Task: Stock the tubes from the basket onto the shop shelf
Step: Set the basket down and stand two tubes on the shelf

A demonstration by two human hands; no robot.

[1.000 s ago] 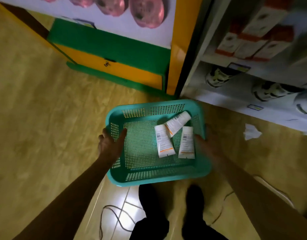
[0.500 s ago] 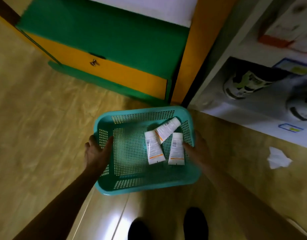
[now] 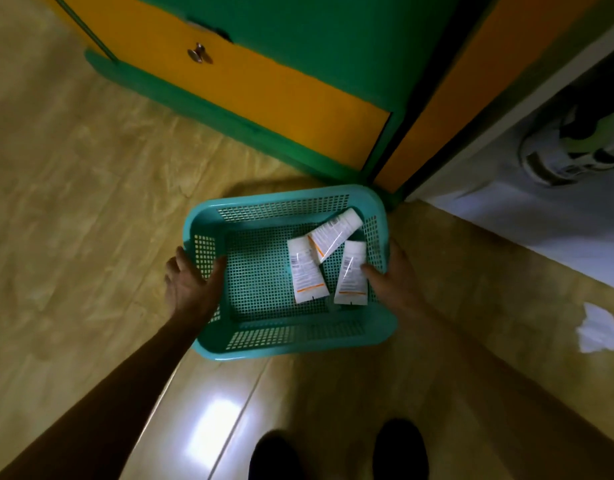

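Tan wooden flooring [image 3: 91, 209] fills most of the head view, with a green and orange cabinet [image 3: 264, 81] at the far side and a white shop shelf [image 3: 527, 216] to the right. Low over the floor, a teal perforated basket [image 3: 288, 344] is gripped on both sides: the left hand [image 3: 191, 289] wraps its left wall, thumb inside, and the right hand [image 3: 388, 278] clasps the right wall. Three white tubes [image 3: 307, 270] lie in the basket's right half, one crossing another. A crumpled white paper [image 3: 599, 329] lies on the floor to the right.
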